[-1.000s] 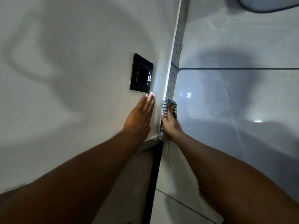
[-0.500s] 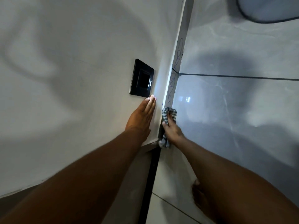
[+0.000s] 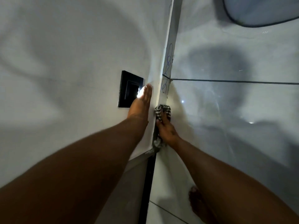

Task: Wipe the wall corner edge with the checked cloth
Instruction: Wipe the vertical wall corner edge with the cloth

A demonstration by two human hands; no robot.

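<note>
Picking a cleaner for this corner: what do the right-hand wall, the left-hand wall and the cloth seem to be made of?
Right wall: likely glazed tile, glossy, with reflections and dark grout lines. Left wall: probably painted plaster, matte and seamless. Checked cloth: soft woven fabric, bunched in the right hand.

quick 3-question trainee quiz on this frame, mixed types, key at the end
1. True or false: the left hand holds the checked cloth.
2. Which lies nearest the left hand's fingertips? A) black wall plate B) blue scribbles C) dark grout line
3. Fill in: the right hand presses the cloth against the wall's ____ edge.

Key: 1 false: the right hand grips it, and the left hand lies flat and open on the wall. 2 A. 3 corner.
</note>
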